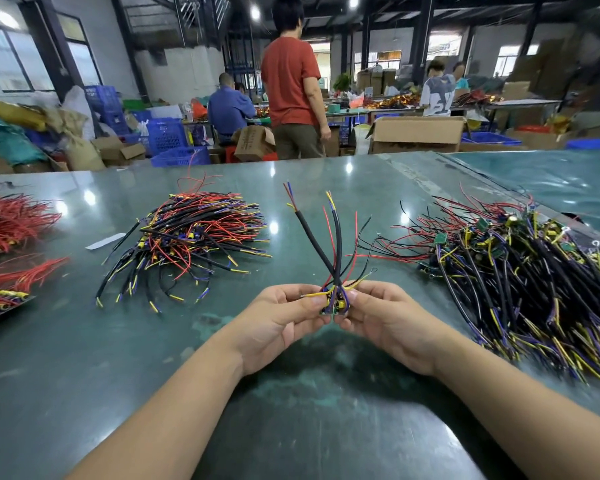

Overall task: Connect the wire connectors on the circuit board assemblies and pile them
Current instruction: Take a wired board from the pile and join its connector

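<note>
Lower centre of frame: left hand (pixel 284 317) & right hand (pixel 378 315) both pinch one small circuit board assy (pixel 335 304) between fingertips, wires fanned upward, prob. to keep connectors reachable. Wire piles wait mid-left (pixel 191 237) & right (pixel 520 271) on table (pixel 326 393).

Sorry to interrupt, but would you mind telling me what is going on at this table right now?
A person is holding one circuit board assembly between both hands, left hand and right hand pinching it above the green table, its wires fanning upward. A wire pile lies to the left, and a bigger pile of assemblies to the right. Whether the connectors are joined yet is too small to tell.
</note>
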